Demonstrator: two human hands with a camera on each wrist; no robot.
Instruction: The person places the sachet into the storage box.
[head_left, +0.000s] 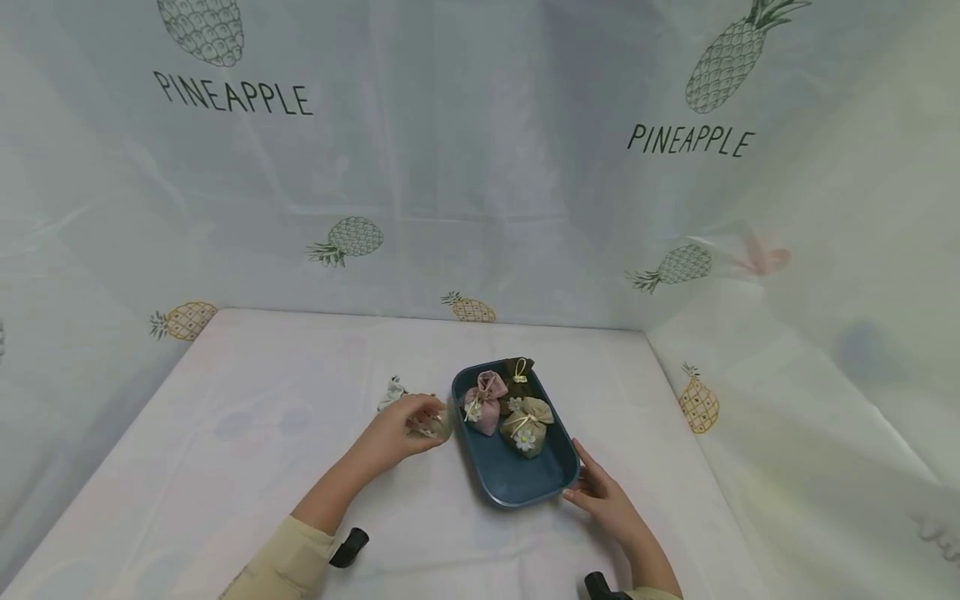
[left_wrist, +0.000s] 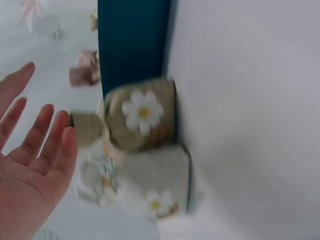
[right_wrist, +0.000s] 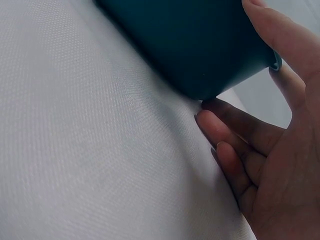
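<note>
A blue tray [head_left: 525,483] lies on the white table and holds a pink sachet [head_left: 483,404], a dark brown sachet [head_left: 519,373] and an olive sachet [head_left: 528,423] with a daisy. My left hand [head_left: 405,425] hovers just left of the tray with straight fingers [left_wrist: 50,135], holding nothing. Beside it, against the tray's outer wall [left_wrist: 132,40], sit an olive daisy sachet [left_wrist: 142,117] and a pale sachet [left_wrist: 150,185]. My right hand [head_left: 600,496] grips the tray's near right corner, thumb on the rim and fingers [right_wrist: 225,130] under the edge.
A pineapple-print curtain [head_left: 480,167] closes in the table at the back and on both sides. The white tablecloth [head_left: 247,433] stretches left of the hands. The pale sachet's top [head_left: 392,392] peeks out behind my left hand.
</note>
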